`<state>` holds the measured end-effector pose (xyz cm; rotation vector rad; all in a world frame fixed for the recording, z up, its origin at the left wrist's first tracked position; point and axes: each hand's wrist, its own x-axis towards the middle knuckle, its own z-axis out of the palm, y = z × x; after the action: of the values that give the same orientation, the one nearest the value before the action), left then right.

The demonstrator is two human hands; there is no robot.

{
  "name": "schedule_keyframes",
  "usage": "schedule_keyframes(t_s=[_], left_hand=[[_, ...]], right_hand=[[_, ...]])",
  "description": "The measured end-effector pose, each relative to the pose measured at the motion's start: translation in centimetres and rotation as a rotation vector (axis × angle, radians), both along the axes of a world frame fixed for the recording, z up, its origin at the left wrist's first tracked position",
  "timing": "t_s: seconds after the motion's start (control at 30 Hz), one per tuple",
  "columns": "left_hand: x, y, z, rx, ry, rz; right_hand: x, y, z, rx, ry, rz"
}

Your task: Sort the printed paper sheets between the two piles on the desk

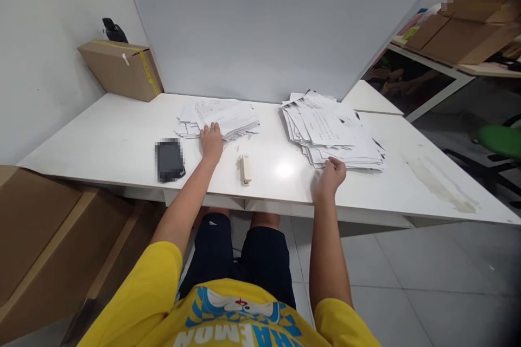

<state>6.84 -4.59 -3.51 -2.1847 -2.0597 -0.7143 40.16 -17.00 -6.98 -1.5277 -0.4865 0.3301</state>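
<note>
The step in hand seems to be handling loose papers at two piles at once. Taking the stapler (pixel 246 169) as landmark, your left hand (pixel 211 142) lies beyond it and to the left, palm down with fingers extended, resting on the near edge of the left paper pile (pixel 228 115). Your right hand (pixel 331 176) is to the stapler's right, fingers curled narrow at the near edge of the right paper pile (pixel 340 133); you cannot tell whether a sheet is pinched there. Any lift from that edge calls for separating one sheet cleanly while the left palm steadies its own pile.

On the counter (pixel 122 130) you have one stapler, two paper piles, one dark, blurred object (pixel 169 160) left of the stapler, and one cardboard box (pixel 126 73) far beyond it, leftward. The overlapping sheets defy counting.
</note>
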Motion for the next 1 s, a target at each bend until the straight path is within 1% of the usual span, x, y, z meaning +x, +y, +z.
schedule_keyframes(t_s=[0.1,0.2,0.3,0.33,0.4,0.43,0.5,0.6,0.7,0.8,0.93,1.0], left_hand=[[0.0,0.0,0.1,-0.016,0.024,-0.005],[-0.2,0.1,0.7,-0.048,0.058,-0.032],[-0.2,-0.3,1.8,-0.052,0.075,-0.095],[-0.1,-0.4,2.2,-0.024,0.080,-0.098],[-0.1,-0.3,2.5,0.013,0.107,-0.103],[-0.1,0.1,2.5,0.045,0.119,-0.099],[-0.2,1.5,2.2,0.127,0.081,-0.106],[-0.3,2.8,1.9,0.215,-0.030,-0.183],[-0.2,2.3,2.2,0.222,-0.102,-0.224],[0.1,1.7,2.7,0.222,-0.150,-0.224],[0.4,1.8,3.0,0.217,-0.208,-0.198],[0.3,2.1,3.1,0.243,-0.218,-0.205]], right_hand=[[0.4,0.3,-0.5,-0.004,-0.031,0.004],[0.6,1.1,-0.7,0.022,-0.010,0.005],[0.3,1.3,0.0,0.022,0.071,-0.017],[0.1,1.2,0.4,0.021,0.090,-0.017],[-0.3,1.3,1.1,0.036,0.057,0.029],[-0.3,1.6,1.4,0.045,0.035,0.043],[0.0,2.7,1.7,0.065,0.029,0.016],[0.4,3.7,2.1,0.102,0.033,-0.010],[0.1,3.3,2.3,0.109,0.046,-0.010],[-0.2,2.7,2.6,0.108,0.058,0.011],[-0.3,2.4,2.9,0.099,0.075,0.036],[-0.3,2.4,3.0,0.097,0.079,0.039]])
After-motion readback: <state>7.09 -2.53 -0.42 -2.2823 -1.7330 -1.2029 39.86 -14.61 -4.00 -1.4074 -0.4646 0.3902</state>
